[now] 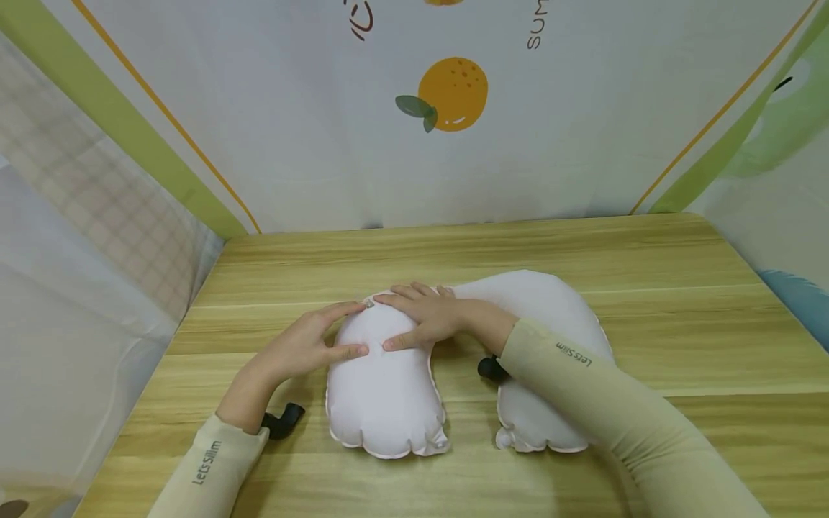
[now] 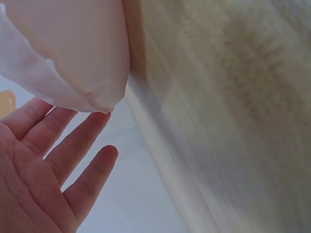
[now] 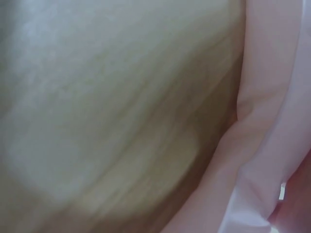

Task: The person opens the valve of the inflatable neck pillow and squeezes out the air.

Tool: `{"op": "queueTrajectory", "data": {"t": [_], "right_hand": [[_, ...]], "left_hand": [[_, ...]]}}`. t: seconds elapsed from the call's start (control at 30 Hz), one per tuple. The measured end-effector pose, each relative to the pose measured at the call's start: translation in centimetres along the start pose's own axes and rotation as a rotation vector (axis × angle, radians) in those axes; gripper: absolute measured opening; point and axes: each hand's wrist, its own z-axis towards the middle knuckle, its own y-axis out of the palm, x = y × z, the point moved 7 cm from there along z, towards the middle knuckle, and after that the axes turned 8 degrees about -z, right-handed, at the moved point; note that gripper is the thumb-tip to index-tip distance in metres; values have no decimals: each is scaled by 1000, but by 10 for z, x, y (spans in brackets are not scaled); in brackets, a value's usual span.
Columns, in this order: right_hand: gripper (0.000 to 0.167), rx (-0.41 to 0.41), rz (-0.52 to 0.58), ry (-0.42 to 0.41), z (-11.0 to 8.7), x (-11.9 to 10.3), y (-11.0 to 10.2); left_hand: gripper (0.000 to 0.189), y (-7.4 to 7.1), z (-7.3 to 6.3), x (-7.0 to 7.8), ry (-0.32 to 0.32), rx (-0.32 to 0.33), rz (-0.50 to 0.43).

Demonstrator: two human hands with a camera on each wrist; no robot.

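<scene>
A pale pink inflated U-shaped neck pillow [image 1: 388,396] lies on the table, its two ends toward me. My left hand [image 1: 304,345] rests against the outer side of its left arm, thumb on top and index fingertip by a small greyish nub [image 1: 369,303]. In the left wrist view, the other fingers [image 2: 80,141] are straight and spread, at the pillow's seamed edge. My right hand [image 1: 430,316] lies over the same arm from the right, thumb and fingers spread on the fabric. The right wrist view shows the pillow's seam [image 3: 262,160] with that hand mostly hidden.
Beneath is a wood-grain table [image 1: 680,324]. A white curtain [image 1: 311,144] printed with an orange hangs along its back edge, and more cloth hangs at both sides. Black wrist-camera pieces [image 1: 285,421] stick out by each wrist. My right forearm crosses the pillow's right arm.
</scene>
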Motion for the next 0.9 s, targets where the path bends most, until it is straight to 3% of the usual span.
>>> {"op": "queueTrajectory", "data": {"t": [0.17, 0.4, 0.67, 0.9], "right_hand": [[89, 2, -1, -3, 0, 0, 0], [87, 23, -33, -38, -8, -3, -10], [78, 137, -120, -141, -20, -3, -35], [68, 176, -101, -241, -19, -6, -37]], "left_hand": [[76, 0, 0, -1, -5, -4, -7], [74, -2, -5, 4, 34, 0, 20], [65, -7, -21, 16, 64, 71, 100], [62, -2, -29, 30, 110, 64, 158]]}}
